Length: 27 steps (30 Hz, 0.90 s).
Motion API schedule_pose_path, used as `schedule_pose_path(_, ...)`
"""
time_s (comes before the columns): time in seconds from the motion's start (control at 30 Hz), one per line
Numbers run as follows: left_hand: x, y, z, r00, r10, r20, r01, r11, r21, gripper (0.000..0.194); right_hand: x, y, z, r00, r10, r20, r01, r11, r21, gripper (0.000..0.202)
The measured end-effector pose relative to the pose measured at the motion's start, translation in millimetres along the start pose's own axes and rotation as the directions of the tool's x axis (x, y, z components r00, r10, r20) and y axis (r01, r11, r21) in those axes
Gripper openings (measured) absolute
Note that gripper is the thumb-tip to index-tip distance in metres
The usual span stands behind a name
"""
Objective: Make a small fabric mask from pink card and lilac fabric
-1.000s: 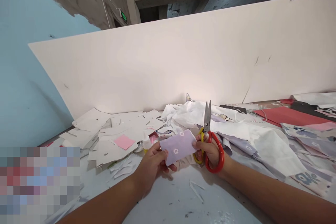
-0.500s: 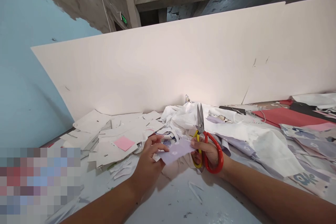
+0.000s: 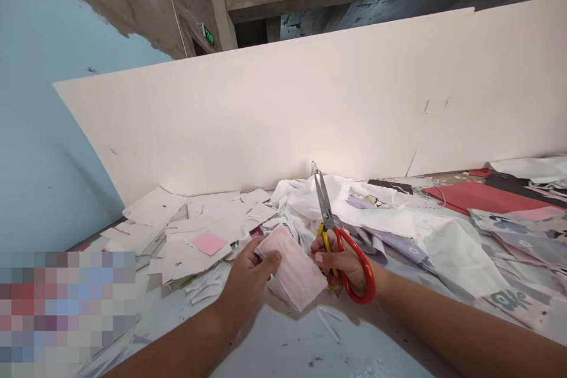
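My left hand (image 3: 252, 269) pinches a pale pink rectangular piece of cloth (image 3: 293, 269) between thumb and fingers, by its upper left corner. Its lower right corner reaches close to my right hand (image 3: 340, 263); whether they touch I cannot tell. A pair of scissors (image 3: 326, 212) with one red and one yellow handle is in my right hand, blades nearly together and pointing up and away. Beyond the hands lies a crumpled heap of white cloth (image 3: 296, 198).
White card pieces (image 3: 199, 215) lie stacked on the left, with a pink square (image 3: 209, 243) on top. Patterned lavender cloth (image 3: 407, 246) and red sheets (image 3: 487, 198) lie to the right. A tall white board (image 3: 287, 112) stands behind. Thin white offcuts (image 3: 328, 325) lie on the table (image 3: 274, 348).
Both hands held a lavender piece before; now a pale pink face shows in my left hand. Whether it is the same piece turned over I cannot tell. The scissors' blades have tilted left.
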State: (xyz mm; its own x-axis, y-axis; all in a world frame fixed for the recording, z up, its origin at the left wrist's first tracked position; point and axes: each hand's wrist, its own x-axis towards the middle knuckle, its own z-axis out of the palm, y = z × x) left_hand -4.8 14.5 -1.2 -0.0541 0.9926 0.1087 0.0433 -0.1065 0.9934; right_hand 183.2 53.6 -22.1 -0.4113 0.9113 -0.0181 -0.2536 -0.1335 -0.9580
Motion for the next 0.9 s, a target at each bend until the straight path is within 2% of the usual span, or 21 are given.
schedule_pose_path(0.17, 3, -2, 2.2, 1.000, -0.011, 0.018, 0.012, 0.999, -0.045, 0.029, -4, -1, 1, 0.998, 0.034, 0.059, -0.028, 0.995, -0.093, 0.027)
schedule_pose_path(0.27, 2, -3, 5.0, 0.993, -0.016, 0.117, 0.033, 0.989, -0.147, 0.033, -8, -3, 8, 0.999, 0.036, 0.013, -0.034, 0.989, -0.141, 0.026)
schedule_pose_path(0.4, -5, -4, 10.4, 0.955, -0.080, 0.286, 0.162, 0.948, -0.274, 0.038, -16, -7, 20, 0.996, -0.009, -0.090, -0.007, 0.984, -0.180, 0.022)
schedule_pose_path(0.47, -9, -6, 12.5, 0.919, -0.078, 0.386, 0.187, 0.950, -0.252, 0.035, -19, -8, 25, 0.988, -0.029, -0.148, -0.001, 0.980, -0.200, 0.022)
schedule_pose_path(0.53, -11, -10, 13.7, 0.902, -0.081, 0.424, 0.175, 0.966, -0.189, 0.025, -20, -7, 28, 0.979, -0.052, -0.196, 0.004, 0.972, -0.237, 0.023)
schedule_pose_path(0.67, -10, -16, 13.7, 0.926, -0.142, 0.350, 0.203, 0.968, -0.145, 0.018, -21, -1, 27, 0.976, -0.101, -0.192, 0.034, 0.947, -0.320, 0.020)
schedule_pose_path(0.8, -6, -13, 10.1, 0.956, -0.213, 0.201, 0.241, 0.962, -0.128, 0.011, -21, 6, 25, 0.975, -0.181, -0.127, 0.141, 0.951, -0.274, 0.037)
schedule_pose_path(0.9, -1, -5, 6.2, 0.983, -0.141, 0.114, 0.145, 0.989, -0.022, 0.007, -21, 9, 24, 0.979, -0.177, -0.103, 0.147, 0.957, -0.250, 0.047)
